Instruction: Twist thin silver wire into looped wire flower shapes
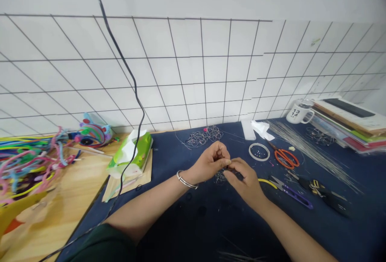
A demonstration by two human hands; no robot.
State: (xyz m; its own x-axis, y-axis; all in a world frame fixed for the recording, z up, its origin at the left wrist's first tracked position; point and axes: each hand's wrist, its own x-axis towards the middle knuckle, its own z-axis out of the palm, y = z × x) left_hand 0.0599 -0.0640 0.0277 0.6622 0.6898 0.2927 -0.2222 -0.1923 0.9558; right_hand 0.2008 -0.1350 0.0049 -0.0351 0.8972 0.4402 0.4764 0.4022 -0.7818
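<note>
My left hand, with a silver bangle on the wrist, and my right hand meet over the dark blue cloth. Both pinch a small tangle of thin silver wire between curled fingers. The wire piece hangs just below the fingertips and is partly hidden by them. A larger heap of looped wire pieces lies on the cloth beyond my hands.
Right of my hands lie a tape ring, orange scissors, purple snips, pliers and a fan of straight wires. A mug and stacked boards sit far right. A tissue pack and pipe cleaners lie left.
</note>
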